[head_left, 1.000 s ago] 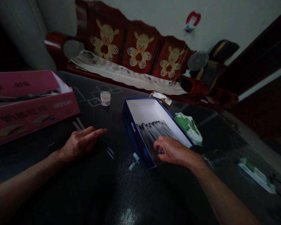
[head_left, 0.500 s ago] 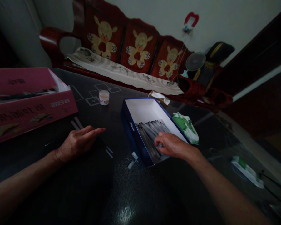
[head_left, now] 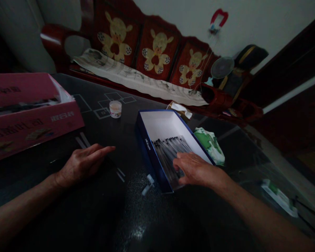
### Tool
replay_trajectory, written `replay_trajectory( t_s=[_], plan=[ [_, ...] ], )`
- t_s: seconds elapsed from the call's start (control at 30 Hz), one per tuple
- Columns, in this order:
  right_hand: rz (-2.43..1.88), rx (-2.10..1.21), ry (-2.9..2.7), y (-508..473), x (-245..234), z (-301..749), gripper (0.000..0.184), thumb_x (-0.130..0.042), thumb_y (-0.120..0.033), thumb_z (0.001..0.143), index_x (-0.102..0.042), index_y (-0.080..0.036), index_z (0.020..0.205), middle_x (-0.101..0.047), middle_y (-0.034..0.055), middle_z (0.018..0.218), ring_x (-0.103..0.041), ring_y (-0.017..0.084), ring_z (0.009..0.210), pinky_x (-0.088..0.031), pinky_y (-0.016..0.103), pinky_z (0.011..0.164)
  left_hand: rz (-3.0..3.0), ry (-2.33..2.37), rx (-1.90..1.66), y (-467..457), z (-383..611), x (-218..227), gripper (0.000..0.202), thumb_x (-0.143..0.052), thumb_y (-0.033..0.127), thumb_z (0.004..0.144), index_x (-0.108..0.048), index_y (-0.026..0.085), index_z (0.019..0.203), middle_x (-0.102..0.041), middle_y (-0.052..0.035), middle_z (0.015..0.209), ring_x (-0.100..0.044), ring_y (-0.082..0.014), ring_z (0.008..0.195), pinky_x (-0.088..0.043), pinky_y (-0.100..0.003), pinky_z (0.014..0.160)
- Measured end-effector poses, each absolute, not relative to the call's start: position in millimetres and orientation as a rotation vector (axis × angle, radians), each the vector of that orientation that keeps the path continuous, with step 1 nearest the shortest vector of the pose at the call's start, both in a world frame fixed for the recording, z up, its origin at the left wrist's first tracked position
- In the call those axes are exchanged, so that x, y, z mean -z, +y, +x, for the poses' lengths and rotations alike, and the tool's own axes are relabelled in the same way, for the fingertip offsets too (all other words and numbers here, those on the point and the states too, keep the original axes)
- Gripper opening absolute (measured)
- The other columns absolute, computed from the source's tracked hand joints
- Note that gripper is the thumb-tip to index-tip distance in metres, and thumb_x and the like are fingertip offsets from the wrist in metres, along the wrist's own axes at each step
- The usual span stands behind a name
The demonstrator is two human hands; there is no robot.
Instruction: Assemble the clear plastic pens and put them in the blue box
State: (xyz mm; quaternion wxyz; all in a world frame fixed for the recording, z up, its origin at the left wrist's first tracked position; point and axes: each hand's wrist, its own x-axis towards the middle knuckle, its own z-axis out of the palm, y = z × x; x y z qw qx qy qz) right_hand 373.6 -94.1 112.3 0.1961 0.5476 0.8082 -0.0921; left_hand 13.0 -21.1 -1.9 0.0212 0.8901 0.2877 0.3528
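Note:
My left hand (head_left: 84, 159) hovers over or rests on the dark table, its index finger stretched out and the other fingers partly bent. Pale thin strips (head_left: 82, 140) show behind it, and two short pale strips (head_left: 120, 174) lie past its fingers; whether they join beneath the hand is hidden. Inside a blue box with white inner walls (head_left: 160, 120), many slim grey sticks with black ends (head_left: 170, 148), seemingly in clear wrapping, lie side by side. Over their near right part is my right hand (head_left: 191, 168), fingers bent downward and thumb apart. Nothing shows lifted in it.
A pink carton (head_left: 36, 120) stands at the left. Behind are a small round tub (head_left: 115, 109) and a tissue box (head_left: 181, 109). A green-white packet (head_left: 210, 145) touches the blue box's right side. Small clear pieces (head_left: 147, 184) lie before it; a power strip (head_left: 278, 197) is far right.
My right thumb has spread away from the fingers over the sticks. My left hand sits slightly farther left and lower in view, and the camera has shifted a little.

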Motion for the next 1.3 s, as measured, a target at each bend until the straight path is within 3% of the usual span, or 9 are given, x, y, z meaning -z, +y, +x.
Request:
replay_trajectory(
  t_s=[0.17,0.27,0.67,0.93,1.1,1.3],
  plan=[
    [1.459,0.069,2.334,-98.1,-104.5,369.9,0.028,-0.078,-0.020,0.065,-0.063,-0.019,0.088,-0.059,0.0081,0.097,-0.057,0.026,0.093,-0.038,0.038,0.084,2.762,0.900,-1.093,-21.0,12.9,2.8,0.041,-0.044,0.017,0.094,-0.045,0.024,0.134,-0.056,-0.0019,0.079,-0.052,-0.0086,0.056,-0.042,-0.018,0.047],
    [1.458,0.054,2.340,-97.2,-105.8,373.4,0.020,-0.070,-0.012,0.070,-0.062,-0.018,0.088,-0.059,0.0078,0.094,-0.057,0.023,0.089,-0.037,0.036,0.079,2.763,0.914,-1.088,-21.0,12.6,3.7,0.041,-0.044,0.017,0.093,-0.045,0.027,0.134,-0.056,-0.0009,0.078,-0.052,-0.0085,0.055,-0.042,-0.018,0.048],
    [1.277,0.521,2.446,-93.6,-124.7,362.5,0.016,-0.060,-0.012,0.078,-0.071,-0.023,0.077,-0.062,0.0019,0.078,-0.056,0.013,0.070,-0.038,0.026,0.064,2.799,0.911,-1.094,-19.9,13.7,4.7,0.040,-0.046,0.016,0.093,-0.046,0.024,0.133,-0.060,-0.0034,0.084,-0.055,-0.0095,0.059,-0.044,-0.019,0.048],
    [1.259,0.428,2.082,-85.0,-126.6,328.9,0.019,-0.059,-0.023,0.076,-0.074,-0.013,0.081,-0.072,0.0121,0.077,-0.067,0.022,0.076,-0.041,0.029,0.060,2.792,0.895,-1.109,-19.5,14.5,2.0,0.037,-0.044,0.015,0.093,-0.049,0.020,0.130,-0.056,-0.0014,0.078,-0.051,-0.0077,0.055,-0.042,-0.017,0.047],
    [1.356,0.363,1.928,-86.9,-124.9,314.9,0.026,-0.056,-0.017,0.075,-0.073,-0.009,0.092,-0.073,0.0189,0.088,-0.069,0.027,0.086,-0.046,0.030,0.064,2.787,0.905,-1.092,-20.4,14.2,0.4,0.037,-0.043,0.015,0.094,-0.048,0.020,0.130,-0.055,-0.0007,0.078,-0.052,-0.0073,0.057,-0.043,-0.016,0.049],
    [1.443,0.324,1.864,-88.9,-124.2,311.8,0.029,-0.055,-0.018,0.074,-0.073,-0.006,0.094,-0.072,0.0211,0.090,-0.069,0.030,0.091,-0.047,0.030,0.064,2.758,0.899,-1.124,-18.9,13.8,4.0,0.036,-0.042,0.015,0.094,-0.049,0.019,0.129,-0.055,-0.0005,0.079,-0.052,-0.0066,0.058,-0.043,-0.016,0.052]
  ],
)
